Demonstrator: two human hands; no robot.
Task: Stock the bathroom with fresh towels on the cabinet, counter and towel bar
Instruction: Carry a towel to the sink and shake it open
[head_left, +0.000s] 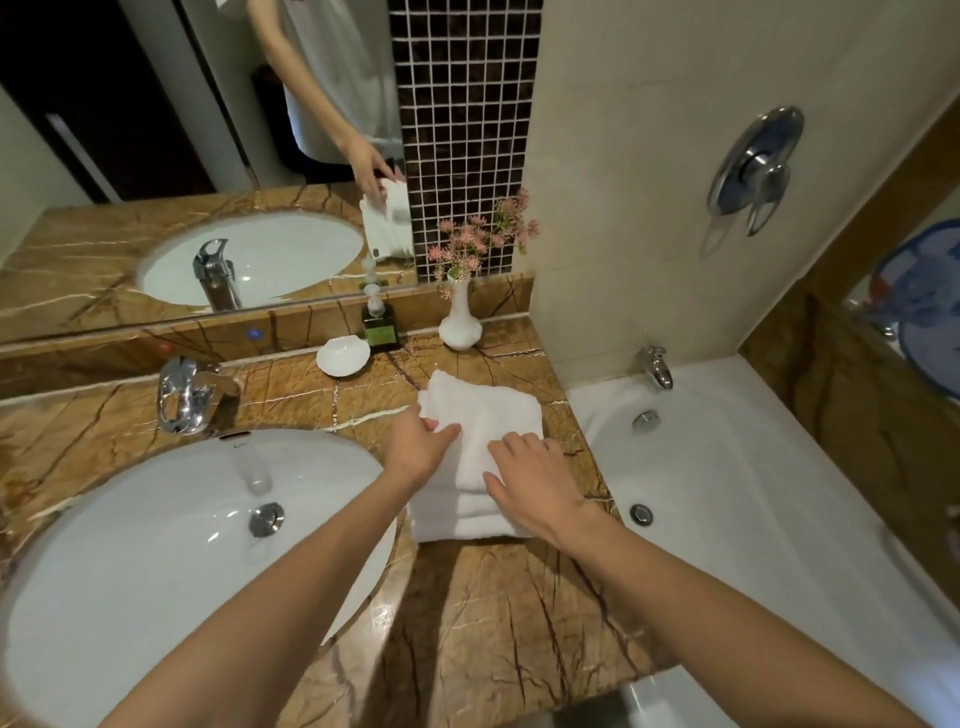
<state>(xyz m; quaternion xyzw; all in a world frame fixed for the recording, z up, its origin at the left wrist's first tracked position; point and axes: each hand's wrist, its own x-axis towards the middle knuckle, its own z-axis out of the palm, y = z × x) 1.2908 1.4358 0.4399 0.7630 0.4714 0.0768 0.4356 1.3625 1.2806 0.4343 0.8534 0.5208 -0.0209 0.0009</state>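
A stack of folded white towels (483, 415) lies on the brown marble counter (467, 597), between the sink and the bathtub. My left hand (415, 449) pinches the left edge of the top towel between thumb and fingers. My right hand (535, 483) rests flat on the stack's right side, fingers spread and pressing down. The stack's near edge shows several folded layers.
A white oval sink (156, 545) with a chrome faucet (184, 395) sits at left. Behind the towels stand a white shell dish (343, 355), a small dark bottle (380, 325) and a white vase of pink flowers (460, 325). The white bathtub (753, 493) lies to the right. A mirror (156, 156) backs the counter.
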